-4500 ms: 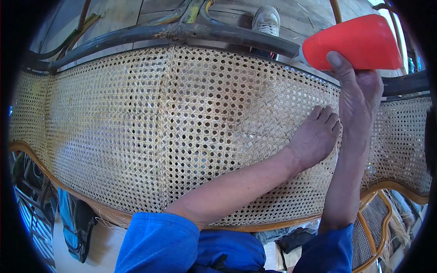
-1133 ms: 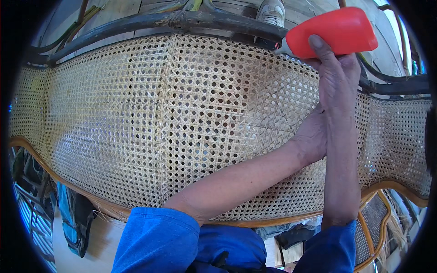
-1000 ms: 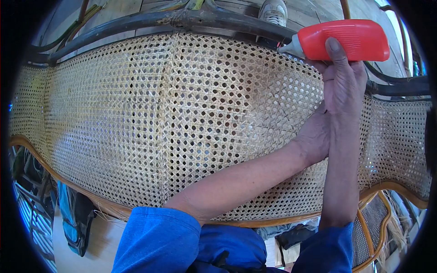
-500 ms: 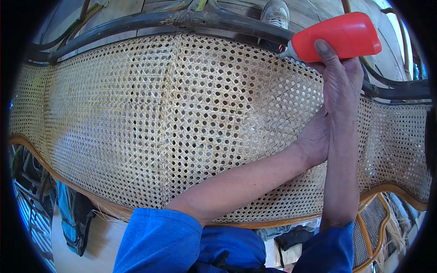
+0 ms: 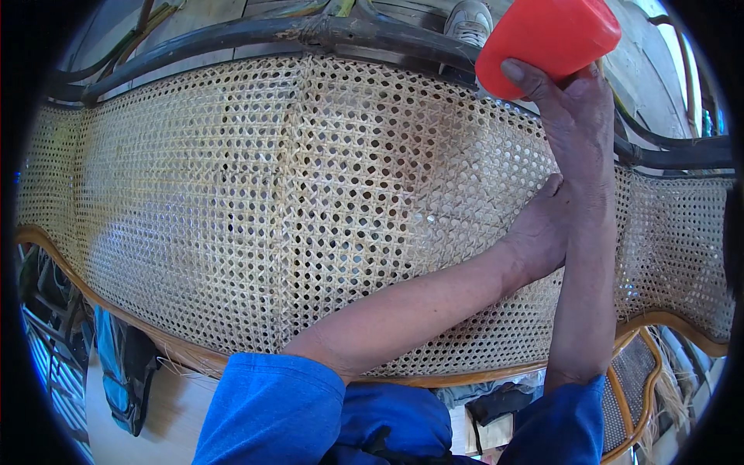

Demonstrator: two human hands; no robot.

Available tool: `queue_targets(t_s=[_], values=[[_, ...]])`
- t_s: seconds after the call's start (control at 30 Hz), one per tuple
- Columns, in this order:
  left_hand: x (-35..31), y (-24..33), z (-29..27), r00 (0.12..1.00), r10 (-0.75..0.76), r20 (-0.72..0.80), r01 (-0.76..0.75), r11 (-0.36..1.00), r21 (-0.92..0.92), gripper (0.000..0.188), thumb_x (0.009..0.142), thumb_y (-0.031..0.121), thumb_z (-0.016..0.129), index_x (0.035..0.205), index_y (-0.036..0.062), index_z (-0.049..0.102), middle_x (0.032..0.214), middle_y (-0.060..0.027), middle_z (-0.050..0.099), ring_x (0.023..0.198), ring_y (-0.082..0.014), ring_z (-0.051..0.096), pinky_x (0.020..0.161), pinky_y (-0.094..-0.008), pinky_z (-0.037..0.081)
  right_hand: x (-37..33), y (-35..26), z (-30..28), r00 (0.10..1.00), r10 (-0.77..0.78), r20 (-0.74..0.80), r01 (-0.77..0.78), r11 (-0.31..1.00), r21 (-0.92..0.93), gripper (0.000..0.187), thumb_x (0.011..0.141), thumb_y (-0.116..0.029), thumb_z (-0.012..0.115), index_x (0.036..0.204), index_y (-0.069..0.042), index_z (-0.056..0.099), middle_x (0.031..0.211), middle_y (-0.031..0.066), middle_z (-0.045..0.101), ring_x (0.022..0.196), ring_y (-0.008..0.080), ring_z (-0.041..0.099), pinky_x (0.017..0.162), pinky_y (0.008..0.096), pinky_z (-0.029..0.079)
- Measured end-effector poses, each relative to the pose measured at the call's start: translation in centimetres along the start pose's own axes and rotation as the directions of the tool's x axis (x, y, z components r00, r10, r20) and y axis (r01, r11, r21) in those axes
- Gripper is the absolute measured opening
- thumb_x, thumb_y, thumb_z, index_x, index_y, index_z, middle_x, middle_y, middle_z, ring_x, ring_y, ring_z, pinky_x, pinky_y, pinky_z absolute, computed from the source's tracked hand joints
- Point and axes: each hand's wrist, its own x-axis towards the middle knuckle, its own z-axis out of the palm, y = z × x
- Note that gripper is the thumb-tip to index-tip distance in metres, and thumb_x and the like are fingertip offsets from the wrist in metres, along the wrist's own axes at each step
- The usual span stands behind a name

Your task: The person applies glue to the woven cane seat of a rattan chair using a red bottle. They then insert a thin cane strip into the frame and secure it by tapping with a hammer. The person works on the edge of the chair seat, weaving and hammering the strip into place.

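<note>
No readable text, number or sign, visible side of the red bottle (image 5: 549, 43) plain above the upper right edge of the cane panel (image 5: 356, 186), no legible lettering on the shoe (image 5: 467, 29) beyond that panel's far edge

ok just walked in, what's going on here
A person in a blue top has both arms stretched over a woven cane panel. The right hand holds a red bottle, tilted and covering part of the dark pole along the panel's far edge; the bottle's tip can't be made out. The left hand lies against the panel, its fingers mostly hidden behind the right forearm.
</note>
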Motion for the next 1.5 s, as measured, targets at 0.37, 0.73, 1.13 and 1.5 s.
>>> queue_targets(t_s=[0.37, 0.73, 1.13, 1.5], values=[[0.1, -0.3, 0.6, 0.999, 0.017, 0.045, -0.021, 0.996, 0.086, 0.046, 0.091, 0.028, 0.041, 0.129, 0.0027, 0.039, 0.131, -0.0184, 0.045, 0.129, -0.0296, 0.037, 0.111, -0.0409, 0.025, -1.0, 0.0, -1.0, 0.988, 0.035, -0.150, 0.012, 0.953, 0.301, 0.041, 0.080, -0.020, 0.075, 0.108, 0.005, 0.058, 0.098, 0.0133, 0.064, 0.092, 0.0224, 0.065, 0.082, 0.0353, 0.056], [-0.3, -0.4, 0.5, 0.997, 0.023, -0.080, -0.031, 0.994, -0.104, 0.044, 0.088, 0.025, 0.041, 0.126, 0.0034, 0.044, 0.126, -0.0159, 0.050, 0.125, -0.0274, 0.041, 0.111, -0.0426, 0.025, -0.4, 1.5, 0.6, 0.995, 0.061, -0.075, -0.026, 0.917, 0.399, 0.046, 0.080, -0.021, 0.075, 0.112, 0.005, 0.053, 0.101, 0.0137, 0.064, 0.091, 0.0224, 0.065, 0.082, 0.0367, 0.057], [-0.1, 0.3, -0.7, 1.000, -0.010, -0.015, 0.009, 0.997, -0.082, 0.039, 0.086, 0.024, 0.048, 0.118, 0.0015, 0.045, 0.117, -0.0185, 0.049, 0.116, -0.0316, 0.044, 0.106, -0.0425, 0.030, -0.1, -0.5, 1.6, 0.997, -0.076, -0.028, 0.081, 0.959, 0.270, 0.044, 0.079, -0.021, 0.076, 0.110, 0.003, 0.057, 0.101, 0.0125, 0.065, 0.093, 0.0210, 0.065, 0.081, 0.0370, 0.057], [-0.1, -0.2, 0.1, 0.996, -0.088, -0.004, 0.085, 0.972, -0.221, 0.042, 0.083, 0.028, 0.051, 0.115, 0.0022, 0.047, 0.115, -0.0185, 0.049, 0.115, -0.0337, 0.043, 0.106, -0.0428, 0.029, -0.1, 0.4, 1.3, 0.998, 0.013, -0.057, 0.013, 0.902, 0.431, 0.046, 0.079, -0.019, 0.075, 0.111, 0.005, 0.053, 0.101, 0.0137, 0.063, 0.093, 0.0223, 0.065, 0.081, 0.0385, 0.057]])
